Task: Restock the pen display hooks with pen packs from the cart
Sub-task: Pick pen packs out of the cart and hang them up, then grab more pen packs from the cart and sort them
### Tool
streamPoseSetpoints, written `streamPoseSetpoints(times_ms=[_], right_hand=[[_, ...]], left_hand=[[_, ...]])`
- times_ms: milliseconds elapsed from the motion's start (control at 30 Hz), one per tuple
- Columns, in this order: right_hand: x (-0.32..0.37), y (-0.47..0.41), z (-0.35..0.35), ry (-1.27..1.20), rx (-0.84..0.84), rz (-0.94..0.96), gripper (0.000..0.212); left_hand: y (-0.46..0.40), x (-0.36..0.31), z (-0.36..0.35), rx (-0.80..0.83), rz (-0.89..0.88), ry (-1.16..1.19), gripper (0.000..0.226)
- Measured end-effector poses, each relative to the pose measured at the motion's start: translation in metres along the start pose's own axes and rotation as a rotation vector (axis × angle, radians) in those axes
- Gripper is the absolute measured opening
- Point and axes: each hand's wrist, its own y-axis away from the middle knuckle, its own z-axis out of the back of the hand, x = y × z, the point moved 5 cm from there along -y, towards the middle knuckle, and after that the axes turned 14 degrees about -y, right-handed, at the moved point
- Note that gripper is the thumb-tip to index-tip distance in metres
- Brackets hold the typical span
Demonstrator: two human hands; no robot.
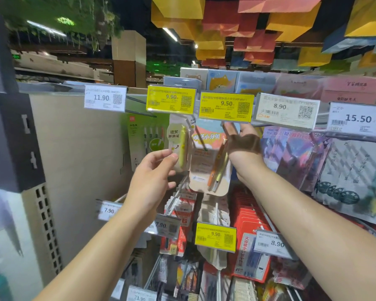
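Pinching the lower left edge of a yellow pen pack (181,146) between thumb and fingers, the left hand (153,172) holds that pack upright just below the yellow 9.90 price tag (171,98). The right hand (243,140) reaches up behind the orange pen pack (208,161), which hangs below the yellow 9.50 price tag (226,106); its fingers extend upward toward the tag, and part of the hand is blurred, so whether it grips the pack cannot be told. Both packs sit side by side, touching or nearly so, on the upper row of the display. A green pen pack (143,135) hangs to the left on its own hook. Lower hooks carry red packs (251,222) and beige packs (214,216), each row fronted by price tags.
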Motion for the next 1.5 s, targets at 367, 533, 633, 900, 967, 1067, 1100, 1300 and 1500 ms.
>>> streamPoseSetpoints(times_ms=[367,533,633,900,967,1067,1100,1300,1500], right_hand=[[-0.006,0.052,0.027,-0.158,-0.169,0.031,0.015],[0.003,0.108,0.044,-0.226,-0.119,0.108,0.01],[-0.004,0.136,0.066,-0.276,-0.141,0.03,0.011],[-0.042,0.216,0.146,-0.229,-0.226,-0.236,0.014],[-0.047,0.235,0.172,-0.188,-0.264,-0.268,0.014],[-0.048,0.265,0.216,-0.226,-0.327,-0.316,0.014],[-0.047,0.275,0.232,-0.236,-0.347,-0.333,0.014],[-0.017,0.338,0.348,-0.171,-0.579,-0.371,0.018],[0.022,0.427,0.486,-0.137,-0.8,-0.381,0.017]], left_hand=[[0.044,0.011,0.012,0.09,0.029,0.068,0.017],[0.069,0.024,0.028,0.136,0.048,0.102,0.019],[0.085,0.035,0.032,0.198,0.068,0.176,0.029],[0.128,0.086,0.005,0.464,0.15,0.254,0.055],[0.147,0.092,-0.014,0.553,0.163,0.273,0.073],[0.177,0.099,-0.046,0.663,0.205,0.296,0.075],[0.188,0.101,-0.059,0.693,0.218,0.292,0.075],[0.278,0.106,-0.154,0.893,0.369,0.244,0.033],[0.411,0.072,-0.257,1.182,0.368,0.164,0.042]])
